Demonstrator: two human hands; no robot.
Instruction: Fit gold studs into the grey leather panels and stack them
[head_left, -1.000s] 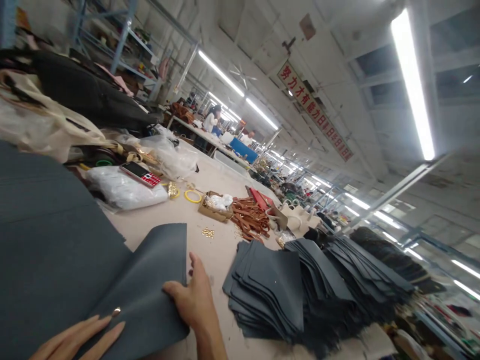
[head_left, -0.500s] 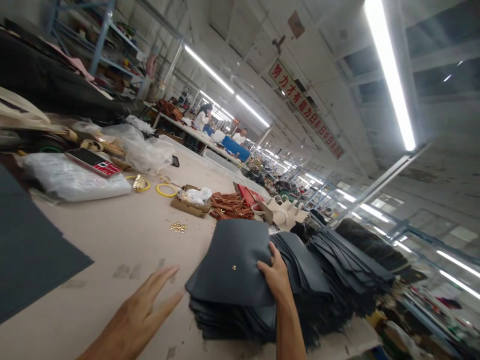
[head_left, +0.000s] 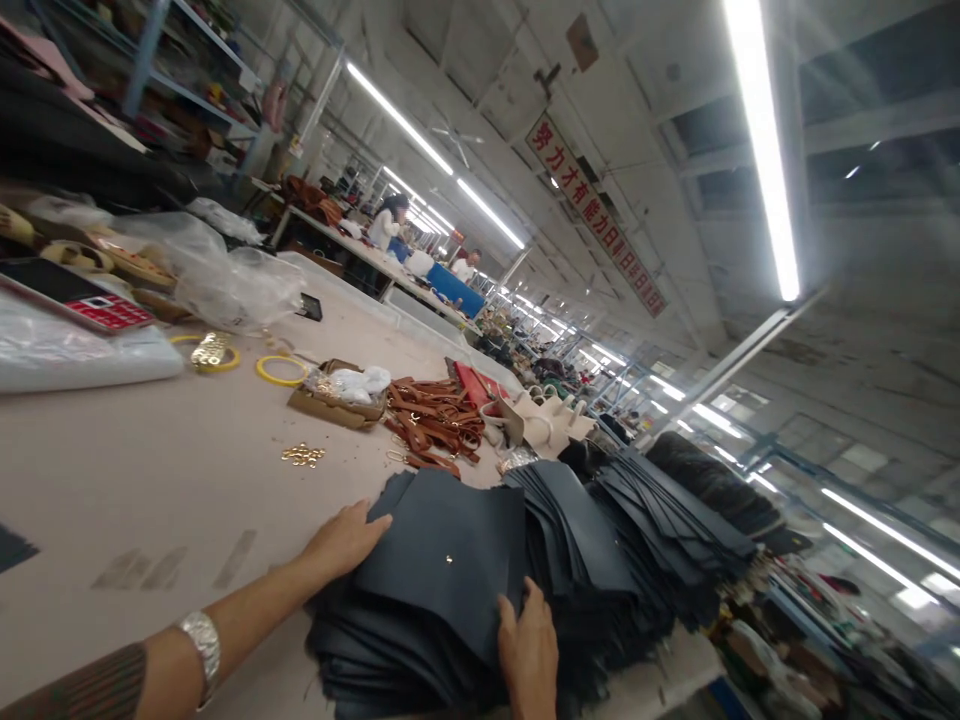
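Dark-grey rectangular leather-like sheet (head_left: pixel 446 535) between left hand (head_left: pixel 346 541) at far-left edge and right hand (head_left: pixel 529 640) at near-right edge, both apart, grip unclear.

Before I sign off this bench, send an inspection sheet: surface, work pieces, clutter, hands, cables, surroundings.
Surface: pale table, greyish marks at left.
Work pieces: near stack of dark sheets, edges uneven, small gold fitting on the top sheet; more dark stacks to its right.
Clutter: loose gold pieces, yellow ring, open cardboard box, brown straps, phone on a plastic-wrapped bundle.
Hands: left hand at the near stack's left edge, right hand at its right; grip unclear.
Cables: nothing seen on the table.
Surroundings: red-lettered banner, lit tube lamps, two people in the background.
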